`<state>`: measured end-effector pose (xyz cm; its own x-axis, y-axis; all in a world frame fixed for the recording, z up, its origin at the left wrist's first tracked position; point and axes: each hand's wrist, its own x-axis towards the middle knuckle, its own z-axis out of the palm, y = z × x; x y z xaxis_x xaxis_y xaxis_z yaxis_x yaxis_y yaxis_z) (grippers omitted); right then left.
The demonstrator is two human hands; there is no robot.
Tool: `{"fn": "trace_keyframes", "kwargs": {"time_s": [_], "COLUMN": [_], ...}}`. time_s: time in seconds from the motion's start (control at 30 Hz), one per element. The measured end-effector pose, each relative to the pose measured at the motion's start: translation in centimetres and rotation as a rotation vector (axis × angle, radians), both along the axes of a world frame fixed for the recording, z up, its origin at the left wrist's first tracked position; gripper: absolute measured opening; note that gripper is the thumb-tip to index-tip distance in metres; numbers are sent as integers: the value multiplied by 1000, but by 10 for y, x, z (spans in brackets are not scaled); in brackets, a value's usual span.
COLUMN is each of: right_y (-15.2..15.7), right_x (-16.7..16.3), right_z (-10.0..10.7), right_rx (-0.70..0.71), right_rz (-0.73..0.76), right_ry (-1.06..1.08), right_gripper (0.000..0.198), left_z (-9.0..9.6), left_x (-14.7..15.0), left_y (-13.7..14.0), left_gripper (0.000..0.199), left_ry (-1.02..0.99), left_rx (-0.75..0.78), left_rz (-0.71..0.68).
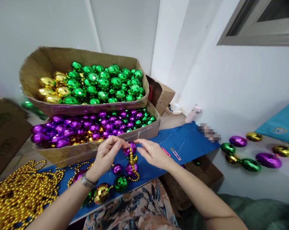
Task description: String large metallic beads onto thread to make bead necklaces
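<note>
My left hand (108, 154) is closed in a pinch on a thin clear thread beside a shiny purple ball (130, 149). From the other side my right hand (153, 154) reaches in, its fingertips closed on the thread, with loose ends sticking out around it. Below the fingers hang a string of gold beads (132, 163) and another purple ball (131, 170). A green ball (121, 183), a small purple ball (117, 168) and a gold ball (101, 193) rest on the blue cloth (149, 182) nearer my lap.
Two cardboard boxes stand behind: the upper box (87, 110) has green and gold balls, the lower box (63, 156) mostly purple. Gold bead strands (22, 195) pile up at left. Pink thread snips (176, 154), a bottle (193, 113) and a hanging ball garland (251, 164) are at right.
</note>
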<state>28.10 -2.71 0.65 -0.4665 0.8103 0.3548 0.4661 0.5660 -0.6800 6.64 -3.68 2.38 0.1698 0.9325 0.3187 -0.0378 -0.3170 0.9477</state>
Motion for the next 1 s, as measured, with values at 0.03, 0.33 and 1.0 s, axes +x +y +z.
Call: {"fn": "trace_keyframes", "kwargs": {"time_s": [0.03, 0.33, 1.0], "right_y": [1, 38, 53], "right_x": [1, 5, -10], "right_z": [3, 67, 88], "right_rx": [142, 863, 951], "right_rz": [9, 2, 215], "right_ry": [-170, -581, -696], "right_gripper": [23, 40, 34], "left_z": [4, 79, 80], "left_x": [1, 11, -21], "left_y": [0, 1, -3], "left_gripper": [19, 14, 16], "left_ry": [12, 82, 47], "left_rx": [21, 335, 283], "left_rz": [-17, -44, -40]}}
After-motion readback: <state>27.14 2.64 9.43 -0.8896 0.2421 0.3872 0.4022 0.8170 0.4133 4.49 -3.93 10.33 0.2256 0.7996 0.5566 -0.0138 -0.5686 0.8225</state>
